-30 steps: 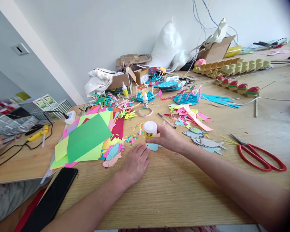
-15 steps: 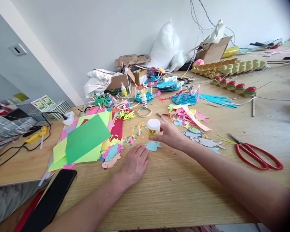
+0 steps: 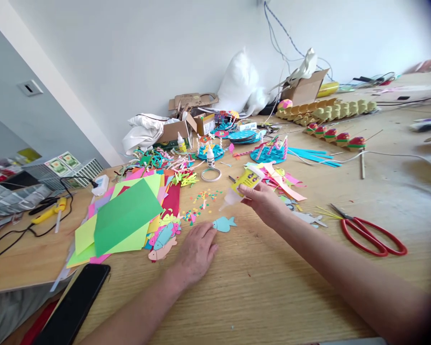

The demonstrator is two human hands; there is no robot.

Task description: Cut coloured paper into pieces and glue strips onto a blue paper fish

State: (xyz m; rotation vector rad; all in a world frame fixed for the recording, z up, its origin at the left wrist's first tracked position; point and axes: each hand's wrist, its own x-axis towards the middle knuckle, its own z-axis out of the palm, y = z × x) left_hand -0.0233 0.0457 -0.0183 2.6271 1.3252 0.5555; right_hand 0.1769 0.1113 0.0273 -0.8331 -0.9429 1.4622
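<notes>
A yellow-labelled glue bottle [image 3: 247, 180] is gripped in my right hand [image 3: 264, 200], tilted with its clear nozzle pointing down and left. My left hand [image 3: 197, 249] lies flat on the table, fingertips at the head of a light blue paper fish [image 3: 224, 224]. Small coloured paper dots [image 3: 204, 197] are scattered just beyond the fish. Left of my left hand, several paper fish lie overlapping, a blue one [image 3: 164, 235] among them. More paper fish, one of them grey [image 3: 307, 218], lie partly hidden behind my right forearm.
Coloured paper sheets [image 3: 129, 215] and a black phone [image 3: 75, 304] lie at left. Red-handled scissors [image 3: 373, 235] rest at right. Behind are a tape ring [image 3: 211, 175], a small white bottle [image 3: 210, 157], paper scraps [image 3: 278, 178] and egg cartons [image 3: 326, 111]. Another person's hand shows at the right edge.
My right hand has turned the bottle from base-toward-me to nozzle-down and moved it slightly right. My left hand stays beside the blue fish. The camera view has shifted slightly.
</notes>
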